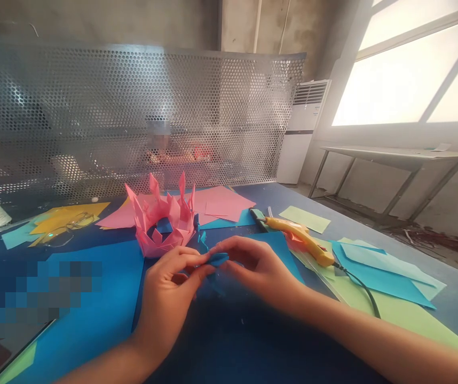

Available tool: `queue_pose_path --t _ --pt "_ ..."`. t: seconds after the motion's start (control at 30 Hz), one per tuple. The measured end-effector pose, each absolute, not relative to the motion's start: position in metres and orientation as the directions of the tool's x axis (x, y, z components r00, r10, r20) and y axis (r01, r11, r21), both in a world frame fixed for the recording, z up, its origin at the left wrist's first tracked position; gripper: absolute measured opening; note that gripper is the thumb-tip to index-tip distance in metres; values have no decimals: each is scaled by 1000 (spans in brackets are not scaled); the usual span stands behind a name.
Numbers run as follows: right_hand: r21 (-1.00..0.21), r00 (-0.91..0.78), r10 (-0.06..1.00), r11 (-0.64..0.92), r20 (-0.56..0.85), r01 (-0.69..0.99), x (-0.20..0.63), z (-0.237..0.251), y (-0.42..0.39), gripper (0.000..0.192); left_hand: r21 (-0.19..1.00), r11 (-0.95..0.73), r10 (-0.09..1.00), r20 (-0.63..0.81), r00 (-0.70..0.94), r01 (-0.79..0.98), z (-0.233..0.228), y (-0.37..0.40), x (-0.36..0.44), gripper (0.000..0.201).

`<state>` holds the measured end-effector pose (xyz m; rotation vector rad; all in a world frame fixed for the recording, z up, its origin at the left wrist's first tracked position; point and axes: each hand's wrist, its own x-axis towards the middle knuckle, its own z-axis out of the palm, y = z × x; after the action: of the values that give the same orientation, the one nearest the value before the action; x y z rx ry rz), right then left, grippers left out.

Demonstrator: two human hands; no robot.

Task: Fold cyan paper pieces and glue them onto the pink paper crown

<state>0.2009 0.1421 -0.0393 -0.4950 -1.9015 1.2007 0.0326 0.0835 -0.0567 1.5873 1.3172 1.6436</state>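
Note:
Between my two hands is a small folded piece of blue paper (218, 259). My left hand (173, 282) pinches its left side between thumb and fingers. With bent fingers and thumb, my right hand (259, 266) grips the piece's right end. Just behind the fingers, other small blue paper bits (202, 240) show on the dark blue tabletop, partly hidden. A pink folded-paper crown (165, 234) with pointed tips stands upright beyond my left hand.
A yellow glue gun (303, 237) with a black cord lies right of my hands. Blue sheets (104, 288), pink sheets (216, 200) and green sheets (405, 314) spread around. Eyeglasses (66, 229) rest at left on yellow paper. A perforated metal panel (133, 117) stands behind the table.

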Motion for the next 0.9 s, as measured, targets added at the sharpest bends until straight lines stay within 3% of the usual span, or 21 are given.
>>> queue_pose_path --t 0.27,0.63,0.9 --pt "-886 -555 711 449 432 -115 199 -38 140 7 811 -476 824 546 -151 339 -57 82 33 8" --pt "-907 -599 710 417 369 -65 199 -39 140 4 823 -437 844 515 -151 363 -56 79 35 7" --pt "-841 -615 672 540 413 26 200 -41 138 10 860 -420 866 476 -157 290 -56 84 33 7"
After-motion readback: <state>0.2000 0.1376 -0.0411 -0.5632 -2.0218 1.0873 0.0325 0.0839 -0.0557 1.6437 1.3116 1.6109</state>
